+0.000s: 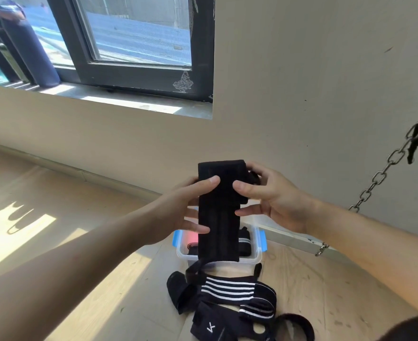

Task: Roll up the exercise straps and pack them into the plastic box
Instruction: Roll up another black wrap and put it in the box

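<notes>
A long black exercise strap (219, 217) hangs upright in front of me, held up above the box. My left hand (185, 207) pinches its left edge with the thumb on the front. My right hand (272, 198) grips the right edge near the top, thumb on the front. Below stands a clear plastic box (257, 254) with blue clips, and rolled straps lie inside it. A heap of black straps with white stripes (230, 289) lies on the floor in front of the box.
The wooden floor (80, 279) meets a beige wall (301, 94) just behind the box. A metal chain (375, 180) hangs slanting at the right. A dark-framed window (129, 57) is at the upper left. Sunlit patches cover the floor at the left.
</notes>
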Action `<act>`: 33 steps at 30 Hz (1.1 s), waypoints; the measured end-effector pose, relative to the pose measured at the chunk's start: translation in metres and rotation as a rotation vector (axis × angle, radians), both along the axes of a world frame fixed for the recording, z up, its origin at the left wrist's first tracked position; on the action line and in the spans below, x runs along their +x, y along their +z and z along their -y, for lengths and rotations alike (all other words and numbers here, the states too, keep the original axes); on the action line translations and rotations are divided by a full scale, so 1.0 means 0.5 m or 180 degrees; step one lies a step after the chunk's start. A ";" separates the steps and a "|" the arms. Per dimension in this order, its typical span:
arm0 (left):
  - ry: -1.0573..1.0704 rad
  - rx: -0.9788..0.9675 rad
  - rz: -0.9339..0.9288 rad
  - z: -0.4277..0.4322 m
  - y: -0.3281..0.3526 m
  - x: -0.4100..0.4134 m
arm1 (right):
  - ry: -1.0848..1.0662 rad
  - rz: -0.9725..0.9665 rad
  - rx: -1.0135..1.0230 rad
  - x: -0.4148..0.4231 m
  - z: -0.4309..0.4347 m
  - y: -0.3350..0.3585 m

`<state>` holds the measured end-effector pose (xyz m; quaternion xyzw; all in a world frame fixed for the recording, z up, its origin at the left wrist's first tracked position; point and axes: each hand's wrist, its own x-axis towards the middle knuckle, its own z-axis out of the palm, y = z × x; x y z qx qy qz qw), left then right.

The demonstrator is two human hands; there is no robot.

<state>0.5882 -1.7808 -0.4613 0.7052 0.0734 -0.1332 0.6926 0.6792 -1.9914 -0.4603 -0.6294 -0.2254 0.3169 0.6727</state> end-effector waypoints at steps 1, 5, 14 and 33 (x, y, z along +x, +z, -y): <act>0.0022 -0.0062 -0.0031 0.001 0.003 0.001 | -0.0028 0.0083 0.0006 0.000 0.001 -0.004; 0.0198 -0.0123 0.0013 0.000 0.007 0.003 | 0.0025 0.0488 -0.0015 -0.005 -0.001 -0.016; 0.0597 -0.0341 0.0382 -0.006 -0.003 0.005 | 0.0471 -0.0179 -0.0370 -0.009 -0.004 0.011; 0.0135 0.0250 0.0172 -0.007 -0.021 0.006 | 0.0133 0.0871 -0.0324 0.010 0.009 -0.013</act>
